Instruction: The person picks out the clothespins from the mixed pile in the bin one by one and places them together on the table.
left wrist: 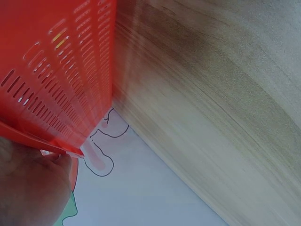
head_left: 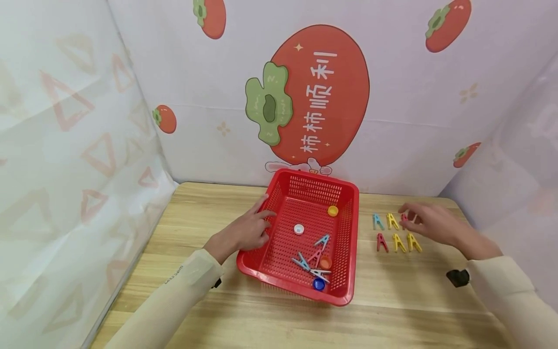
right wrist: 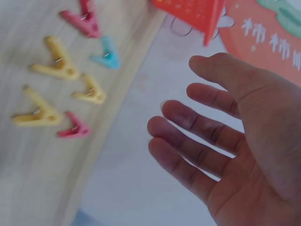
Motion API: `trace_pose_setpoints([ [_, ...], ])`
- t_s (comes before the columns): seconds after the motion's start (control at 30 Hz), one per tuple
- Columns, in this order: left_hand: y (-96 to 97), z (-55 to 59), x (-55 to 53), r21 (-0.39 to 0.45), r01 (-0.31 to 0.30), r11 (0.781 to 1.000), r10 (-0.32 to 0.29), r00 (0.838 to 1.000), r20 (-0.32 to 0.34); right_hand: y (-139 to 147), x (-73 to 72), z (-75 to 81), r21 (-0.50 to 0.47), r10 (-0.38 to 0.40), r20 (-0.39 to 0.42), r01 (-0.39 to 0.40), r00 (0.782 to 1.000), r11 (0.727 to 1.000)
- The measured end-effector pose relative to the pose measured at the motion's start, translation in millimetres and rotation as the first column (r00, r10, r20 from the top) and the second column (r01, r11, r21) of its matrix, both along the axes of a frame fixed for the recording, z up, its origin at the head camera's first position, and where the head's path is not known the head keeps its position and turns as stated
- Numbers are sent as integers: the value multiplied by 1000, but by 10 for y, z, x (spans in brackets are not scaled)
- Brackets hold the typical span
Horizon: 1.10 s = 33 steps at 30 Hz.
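Note:
A red plastic basket (head_left: 301, 295) with slotted walls stands on the wooden table. My left hand (head_left: 244, 232) grips its left rim, some fingers reaching over to the inside; in the left wrist view that hand (left wrist: 33, 183) is partly cut off at the rim. Over the right side of the table my right hand (head_left: 436, 224) hovers, fingers spread and loosely bent, holding nothing. Under and beside it lie two rows of clothespins: a blue clothespin (head_left: 377, 221), pink clothespin (head_left: 381, 242) and several yellow ones (head_left: 398, 242). Another pink clothespin (right wrist: 74, 127) is partly covered in the head view.
Inside the basket are several clothespins, including a blue one (head_left: 301, 261), plus a white cap (head_left: 298, 229), a yellow cap (head_left: 333, 211), an orange cap (head_left: 325, 262) and a blue cap (head_left: 319, 284). A printed cloth (head_left: 218, 145) hangs behind the table.

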<state>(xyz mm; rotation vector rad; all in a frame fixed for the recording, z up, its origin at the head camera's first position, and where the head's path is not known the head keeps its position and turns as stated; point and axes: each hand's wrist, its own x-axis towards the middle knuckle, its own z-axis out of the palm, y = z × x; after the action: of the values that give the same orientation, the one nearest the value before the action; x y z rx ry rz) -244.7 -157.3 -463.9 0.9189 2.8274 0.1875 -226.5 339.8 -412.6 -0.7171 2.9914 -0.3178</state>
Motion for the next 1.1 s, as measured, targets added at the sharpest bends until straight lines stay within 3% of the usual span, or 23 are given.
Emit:
trace_pose_setpoints([
  [0.33, 1, 10, 5, 6, -23, 1000, 22, 1000, 22, -713, -147, 415, -4, 122, 12, -122, 992, 992],
  [0.57, 1, 8, 3, 15, -25, 1000, 24, 999, 22, -1133, -293, 530, -61, 243, 59, -239, 968, 969],
  [0.77, 1, -19, 10, 14, -23, 1000, 22, 1000, 17, -1360, -344, 393, -149, 391, 133, -371, 911, 917],
  [0.93, 14, -33, -4, 10, -29, 1000, 29, 999, 22, -1515, -373, 261, -188, 465, 185, -433, 866, 882],
  [1.1, 10, -38, -20, 14, -31, 999, 31, 999, 20, -1748, -389, 196, -202, 530, 267, -491, 805, 847],
])
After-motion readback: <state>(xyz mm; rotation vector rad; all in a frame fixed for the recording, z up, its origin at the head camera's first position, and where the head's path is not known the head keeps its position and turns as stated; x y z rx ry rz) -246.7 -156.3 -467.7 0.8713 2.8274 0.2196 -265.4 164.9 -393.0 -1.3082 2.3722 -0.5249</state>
